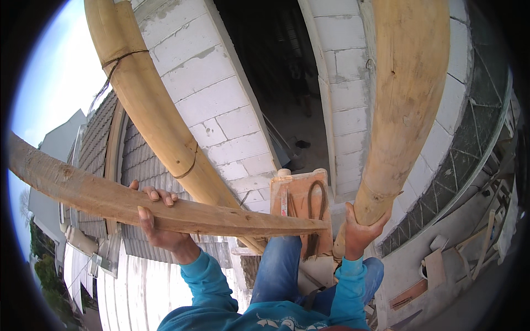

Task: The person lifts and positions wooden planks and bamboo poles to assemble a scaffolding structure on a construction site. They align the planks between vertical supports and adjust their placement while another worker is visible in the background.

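High against a white block wall (221, 105) — left hand (157, 220) wrapped around a rough wooden plank (138, 201) slanting left of the wall's dark doorway (276, 83), right hand (359, 231) clamped on the foot of an upright bamboo pole (403, 110) right of that doorway — another bamboo pole (160, 121) leaning between.
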Demonstrator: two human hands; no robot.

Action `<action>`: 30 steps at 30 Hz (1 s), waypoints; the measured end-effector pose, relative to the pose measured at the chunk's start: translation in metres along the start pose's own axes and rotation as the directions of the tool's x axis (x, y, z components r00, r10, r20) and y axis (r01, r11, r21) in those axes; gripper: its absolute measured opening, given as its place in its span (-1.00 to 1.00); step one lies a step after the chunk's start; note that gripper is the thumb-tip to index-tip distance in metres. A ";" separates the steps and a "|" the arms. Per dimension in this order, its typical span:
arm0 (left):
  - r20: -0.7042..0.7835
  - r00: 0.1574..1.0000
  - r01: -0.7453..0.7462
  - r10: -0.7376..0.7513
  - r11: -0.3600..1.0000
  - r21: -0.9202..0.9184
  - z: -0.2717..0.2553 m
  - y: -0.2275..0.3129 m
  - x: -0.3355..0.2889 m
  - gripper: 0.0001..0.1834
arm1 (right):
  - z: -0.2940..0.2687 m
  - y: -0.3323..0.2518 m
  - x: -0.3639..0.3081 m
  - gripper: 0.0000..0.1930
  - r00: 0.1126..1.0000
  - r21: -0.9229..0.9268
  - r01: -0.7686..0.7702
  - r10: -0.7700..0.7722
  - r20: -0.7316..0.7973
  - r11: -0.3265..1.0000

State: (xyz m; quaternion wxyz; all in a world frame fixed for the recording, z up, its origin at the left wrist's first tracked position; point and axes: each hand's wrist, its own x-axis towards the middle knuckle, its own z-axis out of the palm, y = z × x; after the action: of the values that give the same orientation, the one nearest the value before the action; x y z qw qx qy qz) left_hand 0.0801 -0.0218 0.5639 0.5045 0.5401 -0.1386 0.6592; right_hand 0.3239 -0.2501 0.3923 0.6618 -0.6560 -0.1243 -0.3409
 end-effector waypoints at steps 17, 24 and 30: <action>-0.092 0.995 -0.026 0.031 0.998 0.055 0.027 -0.012 0.004 -0.39 | 0.000 -0.002 -0.002 -0.01 0.999 0.038 -0.037 0.037 0.003 0.999; 0.000 0.999 -0.054 0.054 0.998 0.027 0.026 -0.012 0.004 -0.36 | -0.002 -0.001 -0.001 0.02 0.999 0.010 -0.032 0.032 0.031 0.999; 0.041 0.997 -0.069 0.068 0.997 0.019 0.031 -0.015 0.005 -0.33 | -0.004 -0.001 -0.001 0.03 0.999 -0.025 -0.041 0.041 0.024 0.999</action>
State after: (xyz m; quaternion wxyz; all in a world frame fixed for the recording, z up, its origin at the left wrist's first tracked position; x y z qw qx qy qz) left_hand 0.1106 -0.0353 0.5741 0.4730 0.5533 -0.1602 0.6667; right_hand 0.3217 -0.2532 0.3921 0.6590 -0.6706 -0.1147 -0.3207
